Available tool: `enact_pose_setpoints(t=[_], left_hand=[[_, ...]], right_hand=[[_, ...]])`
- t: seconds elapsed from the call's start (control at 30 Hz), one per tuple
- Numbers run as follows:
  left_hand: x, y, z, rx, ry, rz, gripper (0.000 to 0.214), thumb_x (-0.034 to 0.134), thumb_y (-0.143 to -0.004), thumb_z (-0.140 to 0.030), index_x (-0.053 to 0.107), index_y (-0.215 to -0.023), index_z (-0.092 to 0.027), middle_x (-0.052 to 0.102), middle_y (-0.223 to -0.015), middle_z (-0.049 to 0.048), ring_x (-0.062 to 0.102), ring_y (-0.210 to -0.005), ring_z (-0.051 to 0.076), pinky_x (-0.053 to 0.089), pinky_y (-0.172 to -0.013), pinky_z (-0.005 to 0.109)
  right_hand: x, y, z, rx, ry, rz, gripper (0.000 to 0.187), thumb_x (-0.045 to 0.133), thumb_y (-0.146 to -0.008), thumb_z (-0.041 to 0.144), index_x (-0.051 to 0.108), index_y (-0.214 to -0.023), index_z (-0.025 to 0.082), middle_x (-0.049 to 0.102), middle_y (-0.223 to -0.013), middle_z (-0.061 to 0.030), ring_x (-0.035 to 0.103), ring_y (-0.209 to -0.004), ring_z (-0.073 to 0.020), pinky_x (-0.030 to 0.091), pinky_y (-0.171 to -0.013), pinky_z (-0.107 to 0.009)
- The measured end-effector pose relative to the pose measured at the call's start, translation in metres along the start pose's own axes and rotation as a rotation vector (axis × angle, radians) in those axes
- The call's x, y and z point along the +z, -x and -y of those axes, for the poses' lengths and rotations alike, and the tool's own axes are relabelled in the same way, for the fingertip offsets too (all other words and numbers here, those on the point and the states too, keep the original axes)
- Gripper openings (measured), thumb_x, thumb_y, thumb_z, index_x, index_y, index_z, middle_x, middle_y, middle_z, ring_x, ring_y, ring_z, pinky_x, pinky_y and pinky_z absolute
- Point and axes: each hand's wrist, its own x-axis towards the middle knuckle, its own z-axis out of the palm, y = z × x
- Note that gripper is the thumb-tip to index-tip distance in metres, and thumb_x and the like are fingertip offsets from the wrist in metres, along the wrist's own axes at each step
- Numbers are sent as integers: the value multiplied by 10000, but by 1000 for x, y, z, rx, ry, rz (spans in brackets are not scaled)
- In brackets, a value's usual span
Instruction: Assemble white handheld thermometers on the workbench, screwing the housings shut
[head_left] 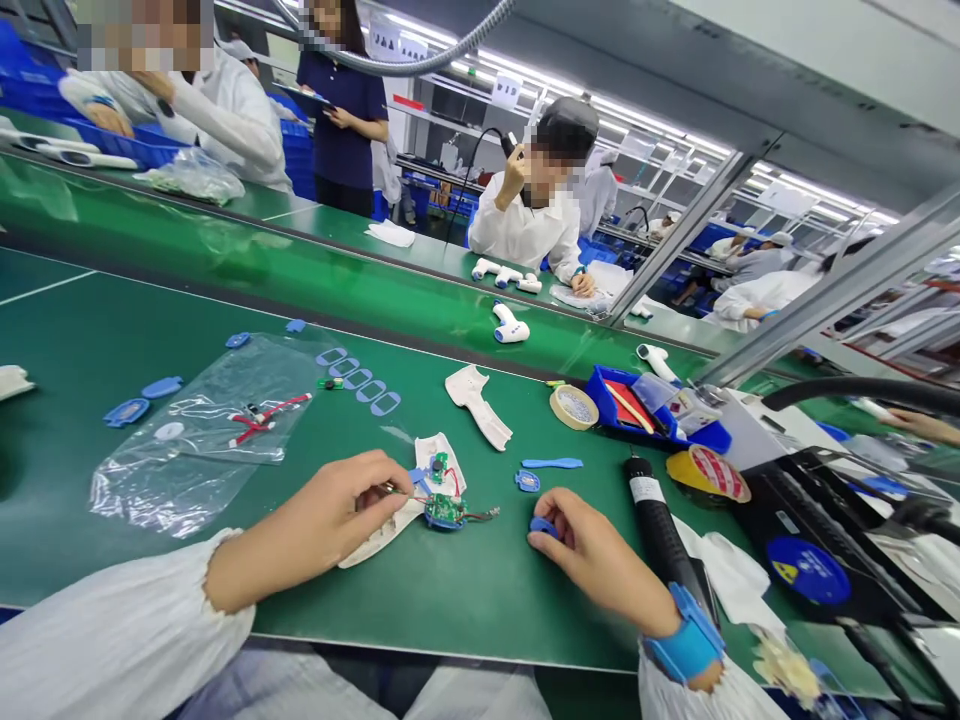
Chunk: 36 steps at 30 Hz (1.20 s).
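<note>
My left hand [330, 515] rests on the green mat, fingers curled and pinching at the wires of a white housing half [390, 530] that carries small green circuit boards [444, 510]. My right hand [592, 555], with a blue wrist strap [686, 630], is closed on a small blue plastic part [541, 525]. Just beyond it lie a round blue piece [527, 481] and a long blue strip [553, 463]. Another white housing half [478, 405] lies farther back.
A clear plastic bag [210, 430] with red-wired parts lies left, blue pieces around it. A black electric screwdriver [660, 520], tape rolls [574, 407], a blue parts tray [652, 405] and black equipment sit right. Other workers sit across a green conveyor [300, 270] carrying white handheld devices.
</note>
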Motion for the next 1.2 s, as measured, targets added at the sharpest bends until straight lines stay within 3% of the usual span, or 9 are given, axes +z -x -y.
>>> enact_pose_setpoints(t=[0.13,0.3,0.4,0.7,0.83,0.93,1.07,1.13,1.2], left_hand=[[-7,-20,-1,-85,338,30,178,547,-823,-348,593,-830,-176,557,-740,-9,498,-629,106,408,-579,224],[-7,-44,-9,-100,650,59,235,633,-753,-312,548,-902,-150,513,-666,-38,486,-594,92,395,-567,224],[-6,-53,-9,-95,780,55,335,697,-689,-317,528,-929,-155,499,-648,-57,479,-571,80,394,-556,214],[8,-55,5,-107,826,-123,339,625,-728,-438,582,-849,-125,503,-635,-33,449,-471,66,359,-471,209],[5,-55,4,-115,800,-196,284,593,-768,-412,571,-806,-132,489,-588,-41,449,-491,78,364,-479,205],[3,-55,4,-127,777,-227,256,583,-784,-392,573,-791,-136,520,-622,-27,463,-516,82,373,-486,203],[3,-55,6,-161,727,-212,245,580,-788,-383,572,-779,-138,526,-606,-32,475,-483,79,370,-467,200],[2,-57,7,-177,705,-231,240,582,-784,-378,579,-790,-138,528,-613,-32,481,-496,79,374,-474,197],[0,-58,8,-194,666,-260,248,568,-791,-385,583,-791,-138,524,-613,-33,479,-507,79,371,-477,194]], right_hand=[[-3,-11,20,-24,-108,-67,35,557,-806,237,561,-782,210,575,-688,9,504,-569,-151,423,-538,-290],[2,-46,71,-113,-583,-177,159,553,-837,349,577,-842,192,629,-813,-28,586,-750,-173,469,-693,-310],[10,-71,94,-169,-691,-211,194,594,-804,377,601,-832,185,618,-831,-36,574,-776,-179,459,-693,-307],[44,-96,89,-45,-1061,-126,261,674,-743,388,602,-917,209,595,-844,-15,563,-796,-156,461,-743,-290],[50,-87,93,-35,-1025,-28,545,634,-772,421,399,-1221,218,580,-1004,-54,578,-868,-166,468,-775,-305],[51,-82,97,-70,-873,104,497,554,-838,401,374,-1253,197,632,-811,-19,587,-745,-153,454,-704,-289],[47,-80,97,-35,-677,161,227,507,-867,380,602,-869,173,589,-569,19,501,-526,-113,382,-545,-236],[44,-80,96,-50,-644,133,310,479,-880,385,580,-686,166,569,-531,15,481,-508,-103,367,-535,-228],[42,-80,95,-82,-662,106,331,442,-898,383,573,-684,167,569,-529,18,477,-510,-99,372,-551,-225]])
